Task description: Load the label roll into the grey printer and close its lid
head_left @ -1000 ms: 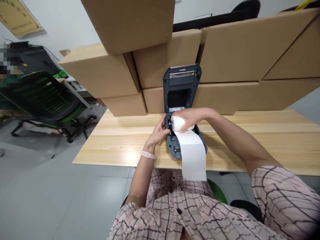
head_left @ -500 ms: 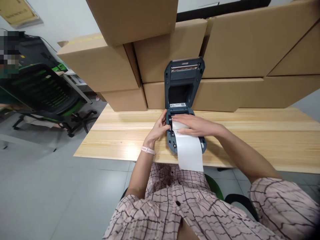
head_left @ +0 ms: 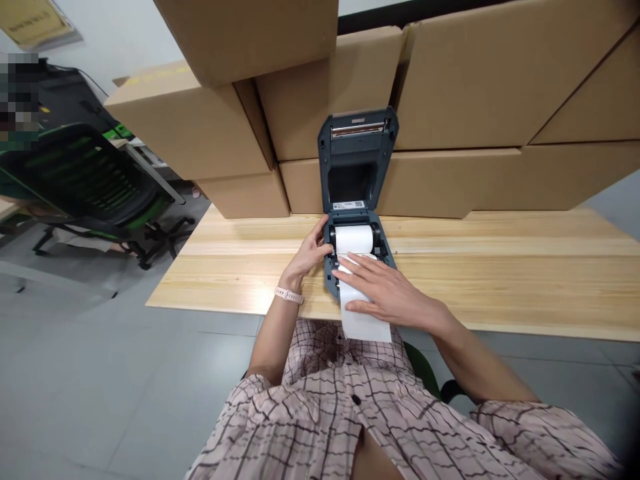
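A dark grey label printer stands on the table with its lid raised. Inside sits a white paper roll, and a paper strip runs from it over the printer's front and past the table edge. My left hand grips the printer's left side, thumb on the rim near the roll. My right hand lies flat on the strip with its fingers stretched out, covering part of the paper and the printer's front right.
Cardboard boxes are stacked along the back of the wooden table, close behind the raised lid. One upper box juts forward. At left, an office chair stands on the tiled floor beside another desk.
My right hand has slid from the roll toward me along the paper strip, uncovering the roll. My left hand stays at the printer's left side. The view has shifted slightly.
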